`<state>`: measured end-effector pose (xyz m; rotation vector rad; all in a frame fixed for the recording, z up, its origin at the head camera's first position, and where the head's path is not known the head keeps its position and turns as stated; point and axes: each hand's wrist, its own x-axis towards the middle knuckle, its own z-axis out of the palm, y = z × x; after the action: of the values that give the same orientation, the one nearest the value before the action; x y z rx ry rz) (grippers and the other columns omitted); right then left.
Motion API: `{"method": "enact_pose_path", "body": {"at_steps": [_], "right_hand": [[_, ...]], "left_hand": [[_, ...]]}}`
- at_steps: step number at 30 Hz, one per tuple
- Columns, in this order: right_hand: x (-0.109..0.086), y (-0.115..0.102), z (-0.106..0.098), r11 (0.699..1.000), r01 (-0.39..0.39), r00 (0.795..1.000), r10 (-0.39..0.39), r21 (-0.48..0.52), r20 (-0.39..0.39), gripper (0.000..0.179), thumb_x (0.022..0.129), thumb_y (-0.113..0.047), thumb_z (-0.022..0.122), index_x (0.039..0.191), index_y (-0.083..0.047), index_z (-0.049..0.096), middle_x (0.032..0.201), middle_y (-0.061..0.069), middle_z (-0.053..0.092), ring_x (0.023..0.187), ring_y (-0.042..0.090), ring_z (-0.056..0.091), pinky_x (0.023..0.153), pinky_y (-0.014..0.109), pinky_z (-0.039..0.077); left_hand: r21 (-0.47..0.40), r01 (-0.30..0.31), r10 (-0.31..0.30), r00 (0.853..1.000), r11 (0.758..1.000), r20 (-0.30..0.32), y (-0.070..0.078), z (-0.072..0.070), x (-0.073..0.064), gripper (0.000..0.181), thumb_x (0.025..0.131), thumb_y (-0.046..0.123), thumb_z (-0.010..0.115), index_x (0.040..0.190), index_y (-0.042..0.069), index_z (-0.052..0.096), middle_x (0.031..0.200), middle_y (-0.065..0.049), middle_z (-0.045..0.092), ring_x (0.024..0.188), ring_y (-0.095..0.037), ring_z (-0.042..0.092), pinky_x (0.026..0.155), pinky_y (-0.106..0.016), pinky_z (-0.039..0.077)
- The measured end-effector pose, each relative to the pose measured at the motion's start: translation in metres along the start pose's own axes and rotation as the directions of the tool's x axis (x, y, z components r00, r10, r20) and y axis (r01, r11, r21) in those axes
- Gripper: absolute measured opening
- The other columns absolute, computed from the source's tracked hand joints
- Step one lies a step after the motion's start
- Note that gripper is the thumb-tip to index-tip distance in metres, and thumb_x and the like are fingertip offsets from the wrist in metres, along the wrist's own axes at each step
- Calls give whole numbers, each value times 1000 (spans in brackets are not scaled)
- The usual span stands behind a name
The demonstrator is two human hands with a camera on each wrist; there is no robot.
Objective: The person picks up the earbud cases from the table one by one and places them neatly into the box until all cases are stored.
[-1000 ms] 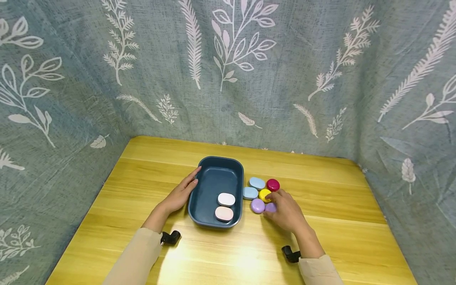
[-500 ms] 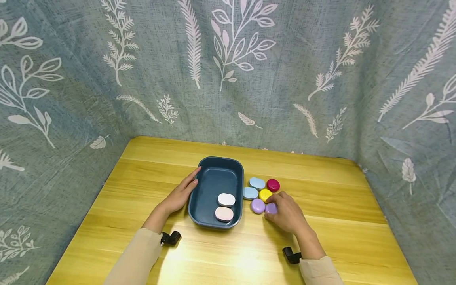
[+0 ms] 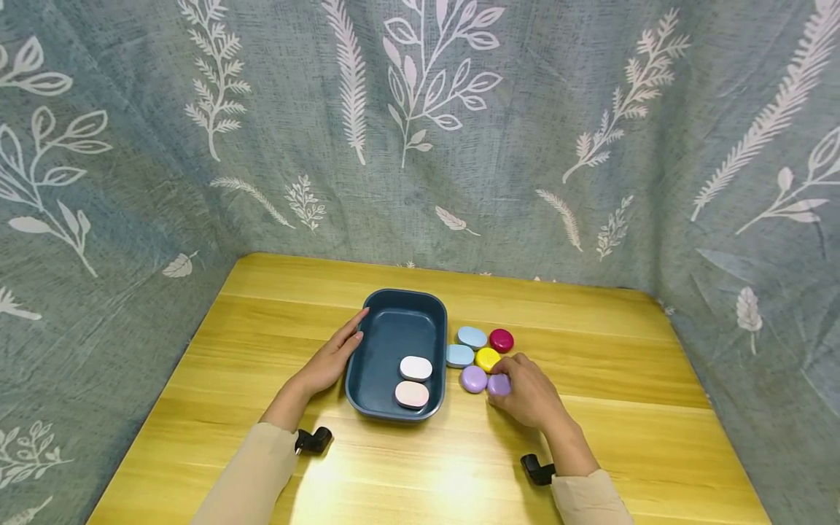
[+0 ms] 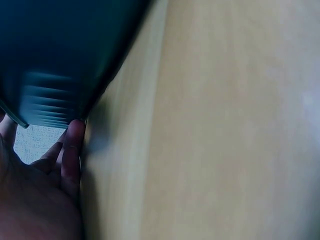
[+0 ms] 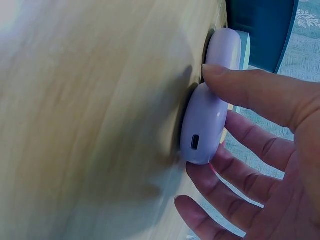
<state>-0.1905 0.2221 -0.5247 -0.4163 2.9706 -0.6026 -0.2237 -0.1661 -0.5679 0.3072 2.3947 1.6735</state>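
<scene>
Pinches purple case [image 3: 499, 385] in right grip [image 3: 530, 394] beside yellow case [image 3: 488, 359] and lilac case [image 3: 474, 379], rests relaxed left grip [image 3: 327, 364] against tray [image 3: 394, 332].

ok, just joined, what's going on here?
A person's left hand rests against the side of a dark blue tray. Their right hand pinches a purple piece; whether it is off the table is unclear. A white piece and a pale pink piece lie in the tray. Beside it are two light blue pieces, a yellow piece, a red piece and a second purple piece.
</scene>
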Motion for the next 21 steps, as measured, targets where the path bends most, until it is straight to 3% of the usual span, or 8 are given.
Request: {"method": "enact_pose_path", "body": {"at_steps": [4,14,21], "right_hand": [[1,-1,-1,1000,-14,1000,14,-4,16,39,74,-26,85,105,-14,65,103,5,58,92,19,55,81,39,48],[2,0,-4,1000,-23,999,23,-8,46,38,76,-27,82,107,-13,64,103,5,59,91,19,56,80,39,48],[-1,3,-3,1000,7,999,-7,-11,34,36,76,-26,82,104,-12,64,101,4,58,88,18,56,80,38,48]], "left_hand": [[1,-14,14,1000,1000,6,-1,-1,0,49,104,49,32,150,50,18,161,12,14,151,-22,12,120,-57,14],[-7,14,-14,1000,1000,-2,-1,0,0,50,102,54,33,150,52,19,159,20,14,150,-16,12,120,-54,15],[0,13,-13,1000,1000,3,0,-1,-1,50,101,56,33,149,53,18,160,19,13,150,-18,12,120,-56,15]]}}
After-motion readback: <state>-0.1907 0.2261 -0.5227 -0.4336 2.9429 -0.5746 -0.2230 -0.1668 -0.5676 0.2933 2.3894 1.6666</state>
